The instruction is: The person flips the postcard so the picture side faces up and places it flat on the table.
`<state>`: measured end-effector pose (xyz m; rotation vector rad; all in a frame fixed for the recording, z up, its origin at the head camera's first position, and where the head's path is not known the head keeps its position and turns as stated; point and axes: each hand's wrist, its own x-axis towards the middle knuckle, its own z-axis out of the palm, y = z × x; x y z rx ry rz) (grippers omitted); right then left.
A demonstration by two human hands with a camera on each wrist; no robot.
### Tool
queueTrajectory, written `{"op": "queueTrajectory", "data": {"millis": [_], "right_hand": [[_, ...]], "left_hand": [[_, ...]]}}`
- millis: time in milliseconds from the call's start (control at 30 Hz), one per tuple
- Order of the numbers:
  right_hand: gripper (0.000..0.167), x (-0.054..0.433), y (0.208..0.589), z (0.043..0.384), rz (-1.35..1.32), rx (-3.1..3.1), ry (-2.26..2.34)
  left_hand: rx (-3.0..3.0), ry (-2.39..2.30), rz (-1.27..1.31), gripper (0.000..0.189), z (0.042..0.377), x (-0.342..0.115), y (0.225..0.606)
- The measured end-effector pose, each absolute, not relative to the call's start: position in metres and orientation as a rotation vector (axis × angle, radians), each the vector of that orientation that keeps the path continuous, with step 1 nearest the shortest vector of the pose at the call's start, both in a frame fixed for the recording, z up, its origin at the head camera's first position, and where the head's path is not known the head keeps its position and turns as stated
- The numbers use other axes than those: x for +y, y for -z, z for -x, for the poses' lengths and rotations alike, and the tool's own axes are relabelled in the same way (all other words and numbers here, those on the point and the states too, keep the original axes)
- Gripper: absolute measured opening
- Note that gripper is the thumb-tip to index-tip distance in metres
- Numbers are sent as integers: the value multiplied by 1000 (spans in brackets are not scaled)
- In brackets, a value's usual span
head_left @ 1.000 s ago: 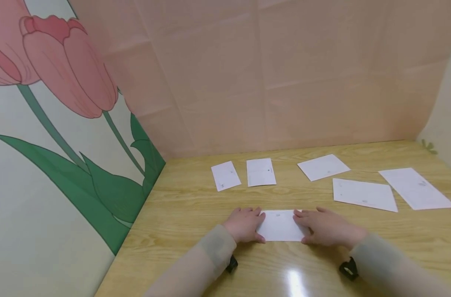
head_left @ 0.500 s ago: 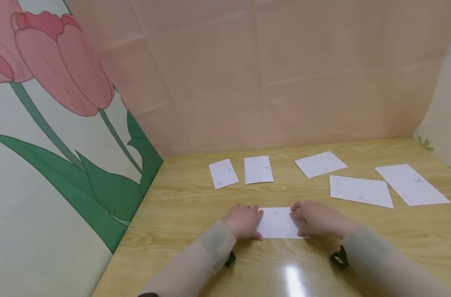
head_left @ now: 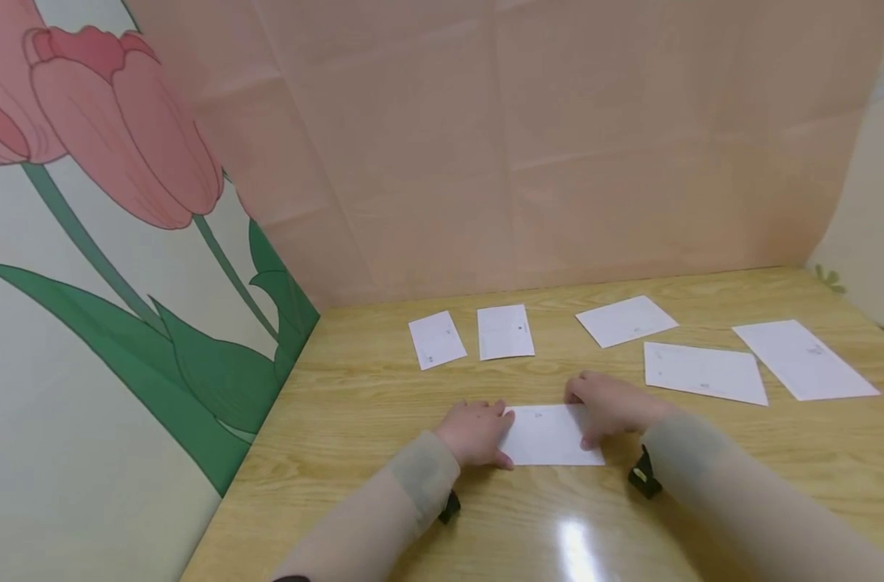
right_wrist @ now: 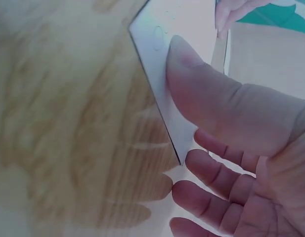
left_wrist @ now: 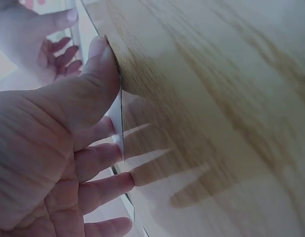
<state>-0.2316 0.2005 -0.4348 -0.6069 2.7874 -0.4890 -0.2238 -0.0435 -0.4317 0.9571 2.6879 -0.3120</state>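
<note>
A white sheet of paper (head_left: 539, 436) with small faint marks lies flat on the wooden table between both hands. My left hand (head_left: 474, 434) rests at its left end, thumb at the near corner and the other fingers spread along the short edge. In the left wrist view, those fingers (left_wrist: 105, 190) look loosely extended against the tabletop. My right hand (head_left: 611, 408) is over the right end, towards the far corner. Its thumb (right_wrist: 206, 91) rests on the sheet's face in the right wrist view, while the other fingers bend softly by the edge.
Several more white sheets lie farther back: a small one (head_left: 437, 340), one beside it (head_left: 505, 332), and others to the right (head_left: 626, 321), including a long sheet (head_left: 704, 373) and a large sheet (head_left: 805, 360). A pinkish cloth (head_left: 522, 162) hangs behind the table (head_left: 354, 453).
My right hand has shifted away from me and slightly left, baring the sheet's near right corner. My left hand stays at the left end. The view has shifted slightly.
</note>
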Motion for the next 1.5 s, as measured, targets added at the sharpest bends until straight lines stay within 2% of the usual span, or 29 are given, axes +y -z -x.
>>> {"op": "queueTrajectory", "data": {"millis": [333,400,567,700,800,933,1100,1500], "right_hand": [[57,199,433,233,502,2753,499],[57,197,431,233,485,2749,495],[57,193,429,232,443,2738,492],[56,192,430,233,429,2732,496],[55,191,430,234,418,2725,501],[55,190,430,236,368,2703,507],[55,190,430,236,338,2690,523],[56,191,432,238,314,2689,541]], "left_hand": [[2693,270,-1003,74,226,-40,430],[2702,234,-1024,69,228,-40,430],[2744,233,-1123,42,235,-40,430],[2773,204,-1094,30,240,-41,432],[2787,224,-1030,37,241,-36,434],[2803,237,-959,58,246,-31,437],[2790,123,-835,70,255,-30,436],[2721,-95,-557,67,259,-26,430]]}}
